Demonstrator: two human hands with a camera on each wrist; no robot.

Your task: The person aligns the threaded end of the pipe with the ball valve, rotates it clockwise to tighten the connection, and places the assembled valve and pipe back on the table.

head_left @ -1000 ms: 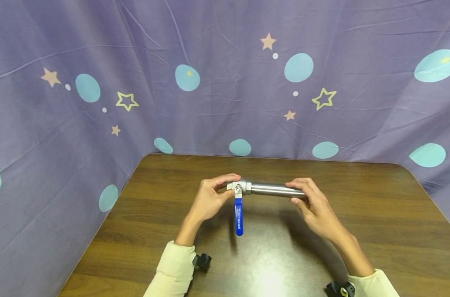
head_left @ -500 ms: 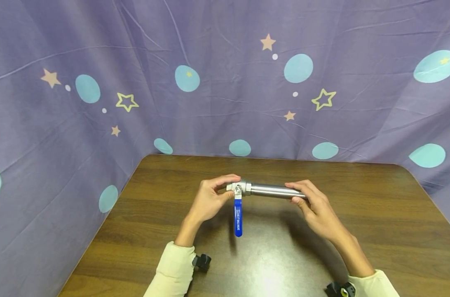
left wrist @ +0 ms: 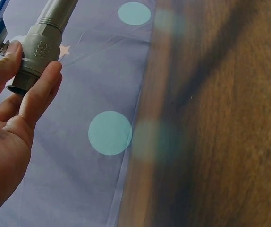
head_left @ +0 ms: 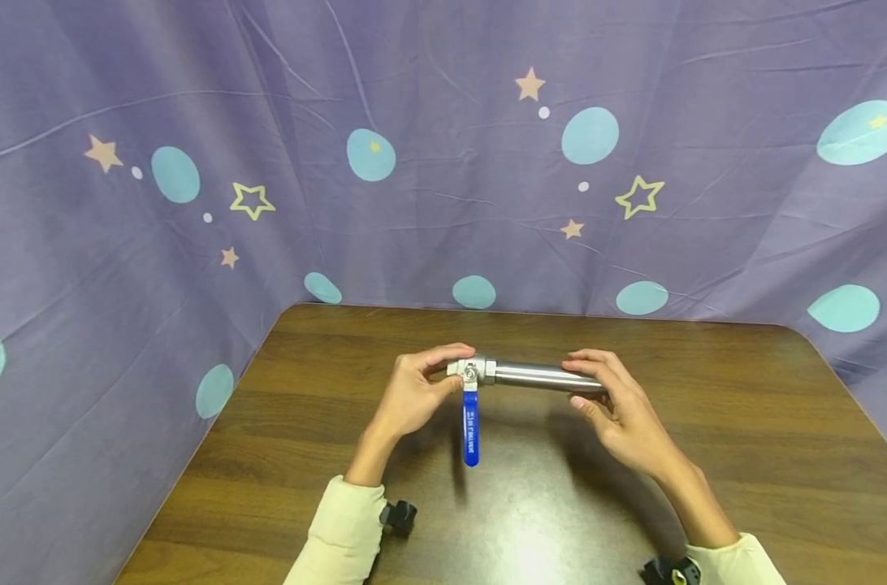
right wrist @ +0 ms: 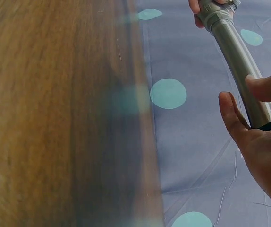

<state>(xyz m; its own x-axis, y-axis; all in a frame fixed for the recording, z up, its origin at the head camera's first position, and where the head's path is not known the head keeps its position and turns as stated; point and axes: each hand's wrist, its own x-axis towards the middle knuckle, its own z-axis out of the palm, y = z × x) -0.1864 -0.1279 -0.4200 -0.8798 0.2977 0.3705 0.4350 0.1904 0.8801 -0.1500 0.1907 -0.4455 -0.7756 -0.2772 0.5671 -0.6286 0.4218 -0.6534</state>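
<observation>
A metal ball valve (head_left: 476, 370) with a blue lever handle (head_left: 470, 426) is joined to a straight steel pipe (head_left: 534, 374). My left hand (head_left: 414, 394) pinches the valve body by its free end, thumb near the lever pivot. In the left wrist view the valve's open end (left wrist: 20, 89) shows between the fingers. My right hand (head_left: 622, 414) is around the pipe's far end, fingers over the top and thumb low on the near side. In the right wrist view the thumb (right wrist: 263, 87) overlaps the pipe and a fingertip stands slightly off it. The lever points toward me.
Valve and pipe are held above a brown wooden table (head_left: 326, 487), with shadows beneath. A purple patterned curtain (head_left: 443, 227) runs along its back and left sides. Black wrist straps (head_left: 398, 516) sit on both sleeves.
My right thumb has moved slightly down from the pipe and the right fingers have shifted a little. The left hand, valve and lever stay nearly in place.
</observation>
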